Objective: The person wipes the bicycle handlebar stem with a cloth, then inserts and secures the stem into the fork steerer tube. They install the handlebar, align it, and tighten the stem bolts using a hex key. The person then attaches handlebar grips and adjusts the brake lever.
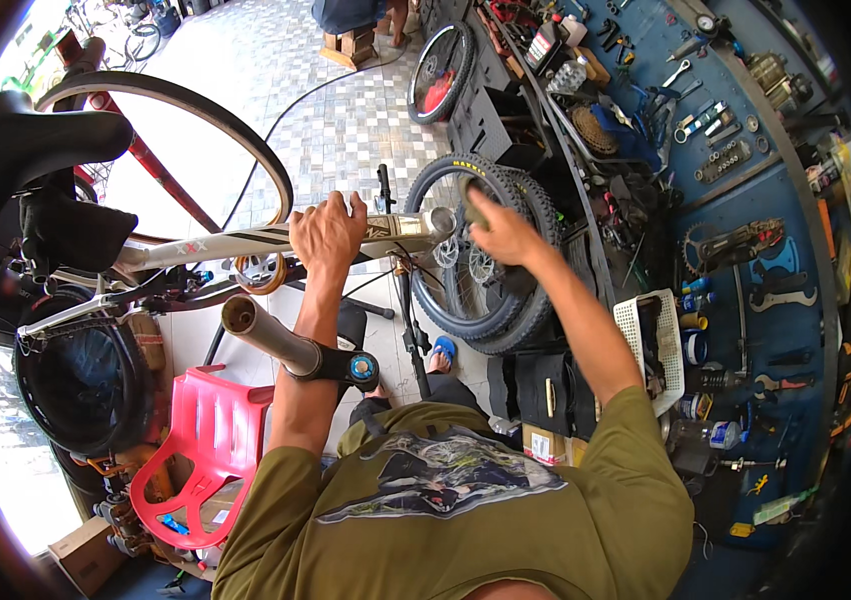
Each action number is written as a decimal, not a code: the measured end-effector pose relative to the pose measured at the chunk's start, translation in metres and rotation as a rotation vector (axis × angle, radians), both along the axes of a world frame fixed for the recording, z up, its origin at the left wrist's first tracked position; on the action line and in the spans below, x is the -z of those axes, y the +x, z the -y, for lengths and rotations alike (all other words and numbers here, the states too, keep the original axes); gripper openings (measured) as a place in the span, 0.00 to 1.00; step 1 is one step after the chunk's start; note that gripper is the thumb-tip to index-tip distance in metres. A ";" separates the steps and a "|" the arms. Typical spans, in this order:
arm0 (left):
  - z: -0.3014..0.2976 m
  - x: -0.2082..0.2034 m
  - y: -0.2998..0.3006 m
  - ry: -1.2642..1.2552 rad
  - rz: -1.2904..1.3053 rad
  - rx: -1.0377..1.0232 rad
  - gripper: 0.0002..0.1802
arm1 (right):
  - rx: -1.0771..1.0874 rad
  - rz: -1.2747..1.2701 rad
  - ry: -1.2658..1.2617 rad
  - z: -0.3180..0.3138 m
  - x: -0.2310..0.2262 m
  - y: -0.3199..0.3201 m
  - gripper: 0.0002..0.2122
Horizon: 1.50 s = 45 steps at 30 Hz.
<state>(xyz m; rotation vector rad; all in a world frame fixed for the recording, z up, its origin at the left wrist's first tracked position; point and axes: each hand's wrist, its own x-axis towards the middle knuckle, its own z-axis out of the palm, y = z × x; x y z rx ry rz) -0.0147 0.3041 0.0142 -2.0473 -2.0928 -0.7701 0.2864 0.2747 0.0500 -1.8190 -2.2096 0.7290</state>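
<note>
A pale grey bicycle frame (236, 240) lies across the view, its black saddle (36, 150) at the left and its open head tube (439, 222) at the right end. My left hand (328, 235) is closed over the top tube, not far from the head tube. Just right of the head tube, my right hand (508, 236) grips a small olive-brown pad (476, 202), blurred, so its exact kind is unclear. Close to my left forearm, a grey tube with a black clamp (331, 364) and a round blue cap juts up.
Mountain bike wheels (466, 290) stand below my right hand. A tool board (726, 200) and a white basket (649, 345) line the right side. A pink plastic chair (208, 435) stands at lower left. Behind the frame is a large wheel (276, 160); another person sits at the top.
</note>
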 end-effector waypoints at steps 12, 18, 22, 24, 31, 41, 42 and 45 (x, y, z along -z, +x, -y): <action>-0.009 -0.002 0.002 -0.036 -0.004 0.002 0.24 | -0.073 -0.469 -0.205 -0.003 0.061 -0.002 0.27; -0.013 -0.002 -0.001 0.014 -0.003 0.024 0.24 | 0.106 -0.023 0.101 -0.005 0.051 0.036 0.18; -0.013 0.000 0.000 -0.014 0.010 0.026 0.24 | 0.220 -0.212 0.301 0.014 0.039 0.015 0.23; -0.013 0.000 0.001 -0.028 0.017 0.015 0.23 | 0.174 -0.454 0.180 0.019 0.035 -0.008 0.25; -0.013 -0.001 0.000 -0.026 0.002 -0.003 0.24 | 0.377 -1.456 -0.475 0.007 0.034 -0.051 0.15; -0.006 -0.004 -0.003 0.013 0.023 0.049 0.24 | -0.332 0.420 0.239 -0.017 -0.004 0.006 0.23; -0.007 -0.004 -0.003 0.012 0.019 0.040 0.24 | -0.303 0.437 0.282 -0.021 -0.014 0.009 0.22; -0.007 -0.004 -0.002 -0.003 0.038 0.039 0.22 | -0.233 0.382 0.587 -0.026 -0.043 0.017 0.20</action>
